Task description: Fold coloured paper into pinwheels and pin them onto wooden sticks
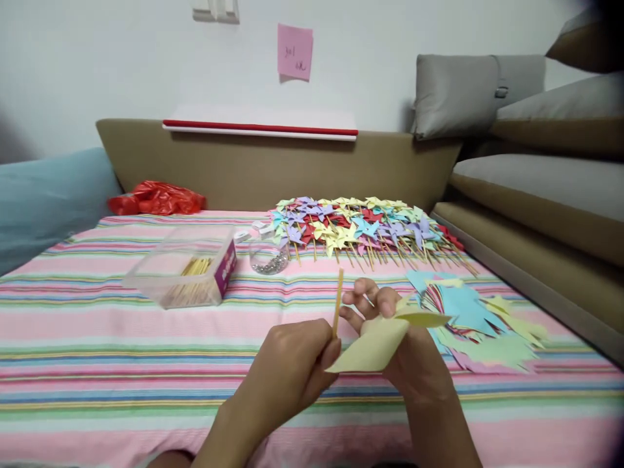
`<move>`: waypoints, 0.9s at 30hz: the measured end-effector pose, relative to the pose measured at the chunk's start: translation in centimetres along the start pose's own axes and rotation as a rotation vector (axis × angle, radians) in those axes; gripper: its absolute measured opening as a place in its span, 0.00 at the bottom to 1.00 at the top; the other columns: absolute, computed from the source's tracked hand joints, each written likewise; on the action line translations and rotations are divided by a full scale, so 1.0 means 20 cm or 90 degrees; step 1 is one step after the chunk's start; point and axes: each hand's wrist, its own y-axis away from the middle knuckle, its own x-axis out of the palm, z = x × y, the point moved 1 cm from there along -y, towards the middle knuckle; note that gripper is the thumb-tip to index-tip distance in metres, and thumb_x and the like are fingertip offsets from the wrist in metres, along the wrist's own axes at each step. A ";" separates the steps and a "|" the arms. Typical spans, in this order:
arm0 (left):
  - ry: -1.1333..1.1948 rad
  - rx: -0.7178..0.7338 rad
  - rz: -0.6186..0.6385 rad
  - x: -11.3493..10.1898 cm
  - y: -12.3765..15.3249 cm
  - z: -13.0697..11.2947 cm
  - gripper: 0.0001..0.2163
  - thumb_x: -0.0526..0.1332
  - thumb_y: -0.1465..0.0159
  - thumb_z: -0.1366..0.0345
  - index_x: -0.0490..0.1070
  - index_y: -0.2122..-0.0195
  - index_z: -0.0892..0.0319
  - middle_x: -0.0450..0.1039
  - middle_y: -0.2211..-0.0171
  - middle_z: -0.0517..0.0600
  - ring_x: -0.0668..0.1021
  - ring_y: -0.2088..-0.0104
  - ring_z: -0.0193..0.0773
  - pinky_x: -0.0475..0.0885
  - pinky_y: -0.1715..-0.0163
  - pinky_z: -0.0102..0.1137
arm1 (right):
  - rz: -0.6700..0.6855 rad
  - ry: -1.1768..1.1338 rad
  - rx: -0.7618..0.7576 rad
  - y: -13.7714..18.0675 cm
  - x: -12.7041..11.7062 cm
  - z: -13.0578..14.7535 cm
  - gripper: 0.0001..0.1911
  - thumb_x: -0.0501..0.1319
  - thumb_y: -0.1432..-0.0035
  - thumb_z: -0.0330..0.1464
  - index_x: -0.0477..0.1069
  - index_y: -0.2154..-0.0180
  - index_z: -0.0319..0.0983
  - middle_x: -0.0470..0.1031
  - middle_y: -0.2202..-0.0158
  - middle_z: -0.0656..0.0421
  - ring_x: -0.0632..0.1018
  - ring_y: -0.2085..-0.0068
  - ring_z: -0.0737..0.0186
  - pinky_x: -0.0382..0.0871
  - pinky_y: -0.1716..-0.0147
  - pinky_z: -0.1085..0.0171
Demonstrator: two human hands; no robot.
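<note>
My left hand (287, 370) is closed in a pinch on a thin wooden stick (337, 300) that stands nearly upright. My right hand (390, 338) grips a pale yellow cut paper square (375, 344) whose flaps bend upward at the top; thumb and fingers curl round its upper corner. The two hands almost touch above the striped cloth (97, 351). To the right of them lies a loose stack of cut coloured papers (478, 325). Farther back sits a heap of finished paper pinwheels on sticks (365, 227).
A clear plastic box with sticks (188, 270) lies tipped at the left, and a small glass jar of silvery pins (268, 257) stands beside it. A red plastic bag (156, 198) rests at the back left. Grey cushions (458, 94) and a sofa edge border the right.
</note>
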 end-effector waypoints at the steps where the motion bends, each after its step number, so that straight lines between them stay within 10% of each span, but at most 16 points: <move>1: -0.018 0.028 -0.007 0.01 0.01 0.00 0.10 0.52 0.31 0.70 0.55 0.71 0.53 0.65 0.79 0.42 0.67 0.81 0.33 0.57 0.79 0.31 | 0.013 0.027 -0.010 0.01 0.01 0.02 0.11 0.76 0.50 0.40 0.77 0.75 0.46 0.73 0.56 0.61 0.78 0.55 0.60 0.75 0.53 0.61; 6: -0.088 0.107 -0.074 0.04 0.03 -0.01 0.09 0.53 0.32 0.71 0.57 0.71 0.54 0.64 0.78 0.43 0.67 0.80 0.32 0.57 0.78 0.31 | 0.036 0.121 -0.029 0.03 0.06 0.07 0.11 0.76 0.51 0.43 0.76 0.74 0.48 0.73 0.54 0.60 0.81 0.62 0.59 0.78 0.64 0.59; 19: -0.168 0.086 -0.103 0.02 0.06 -0.02 0.10 0.55 0.35 0.72 0.59 0.73 0.55 0.64 0.79 0.42 0.65 0.82 0.31 0.56 0.80 0.31 | 0.039 0.097 -0.066 0.01 0.08 -0.01 0.11 0.75 0.47 0.42 0.76 0.74 0.49 0.73 0.68 0.62 0.76 0.68 0.65 0.75 0.56 0.61; 27: -0.152 0.095 -0.100 0.01 0.07 -0.02 0.10 0.55 0.36 0.73 0.58 0.73 0.55 0.64 0.79 0.42 0.66 0.81 0.31 0.57 0.81 0.30 | 0.027 0.055 -0.048 0.01 0.07 -0.04 0.09 0.74 0.45 0.38 0.77 0.74 0.47 0.69 0.57 0.64 0.77 0.69 0.71 0.76 0.61 0.64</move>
